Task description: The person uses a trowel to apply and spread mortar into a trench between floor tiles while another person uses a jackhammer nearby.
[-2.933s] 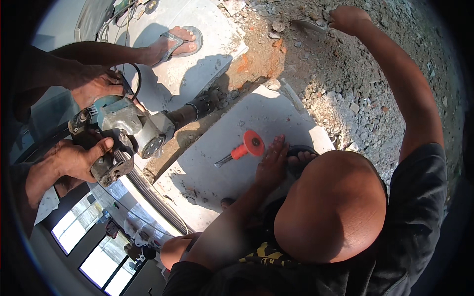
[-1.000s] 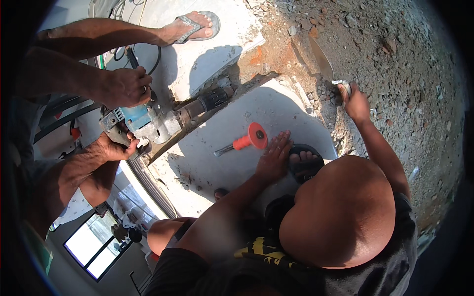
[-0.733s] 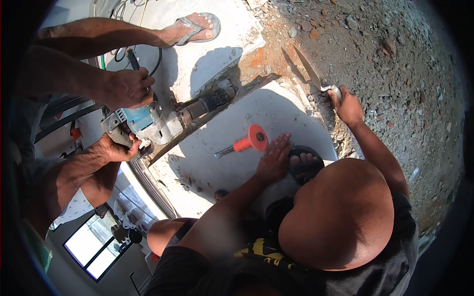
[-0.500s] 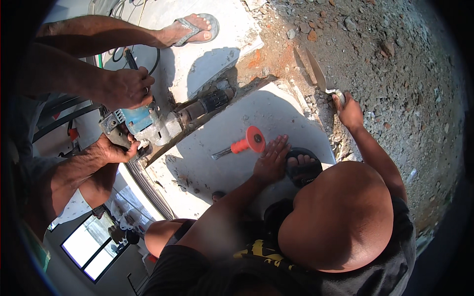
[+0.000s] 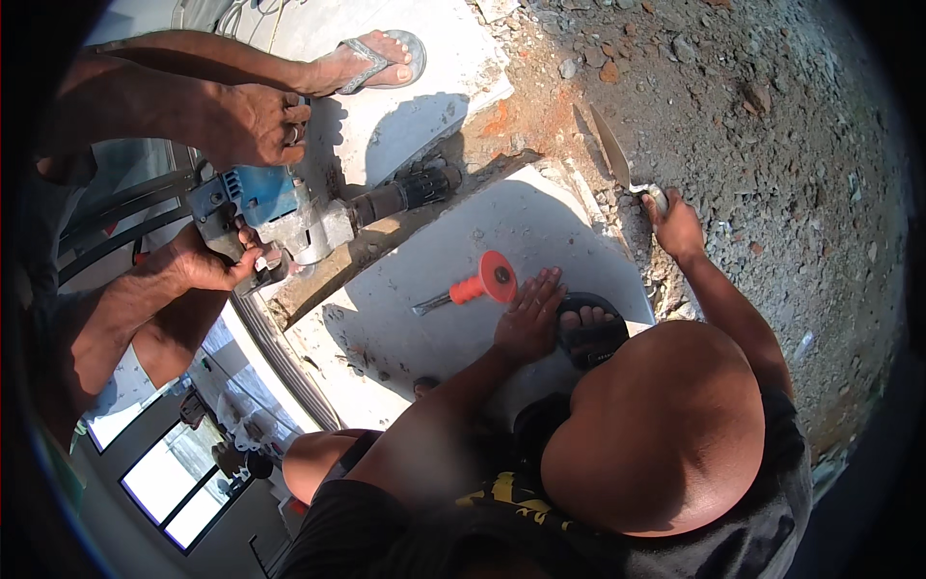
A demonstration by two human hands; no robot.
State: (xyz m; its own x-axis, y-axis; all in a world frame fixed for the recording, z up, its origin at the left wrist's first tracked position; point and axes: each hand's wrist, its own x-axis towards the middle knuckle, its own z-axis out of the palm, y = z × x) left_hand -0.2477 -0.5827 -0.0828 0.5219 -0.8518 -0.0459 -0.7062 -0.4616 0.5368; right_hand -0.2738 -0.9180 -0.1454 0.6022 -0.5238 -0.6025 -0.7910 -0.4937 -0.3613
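Fingers (image 5: 246, 262) grip a drill (image 5: 289, 207), trigger hidden.

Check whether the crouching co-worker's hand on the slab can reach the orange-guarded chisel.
Probably yes: that hand lies flat on the white slab, fingertips beside the orange guard of the chisel, nothing between them. Their other hand holds a trowel.

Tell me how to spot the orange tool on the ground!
Find the pale concrete slab. On it, between the blue power hammer and the crouching person's flat hand, lies a chisel. Only it has a bright orange grip with a round guard.
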